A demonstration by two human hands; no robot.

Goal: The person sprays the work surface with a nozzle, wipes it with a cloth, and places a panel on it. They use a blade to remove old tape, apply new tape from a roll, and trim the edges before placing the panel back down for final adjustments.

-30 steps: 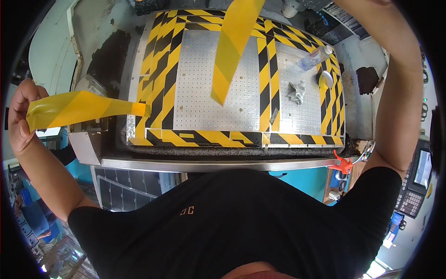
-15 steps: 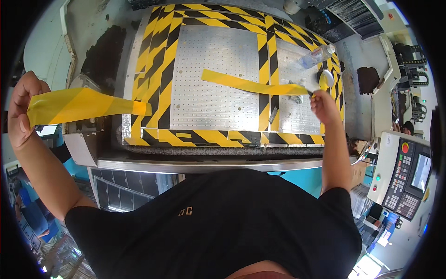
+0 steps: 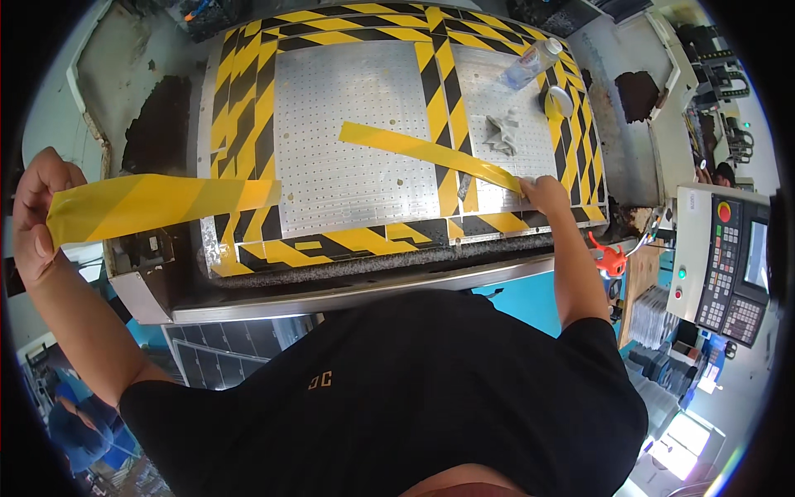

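Observation:
My left hand [image 3: 40, 215], raised at the far left, pinches one end of a wide yellow tape strip [image 3: 166, 203]. That strip's free end reaches over the left edge of the perforated metal plate [image 3: 356, 91]. With its fingers closed, my right hand [image 3: 548, 195] grips the near right end of a second yellow tape strip [image 3: 422, 151]. This one slants up and left across the plate, its far end loose. Whether it touches the plate I cannot tell. Yellow-and-black striped tape [image 3: 263, 124] frames the plate and crosses it right of the middle.
On the plate's right side are a clear bottle [image 3: 530, 65] lying down, a tape roll [image 3: 556, 103] and a crumpled grey scrap [image 3: 500, 134]. A metal ledge [image 3: 356, 300] runs along the front. A control panel [image 3: 727, 257] and an orange-red spray-gun-like tool [image 3: 611, 260] are at the right.
My right hand has moved down and left with its strip, uncovering the crumpled scrap. The left hand still holds its strip. The whole view has shifted slightly.

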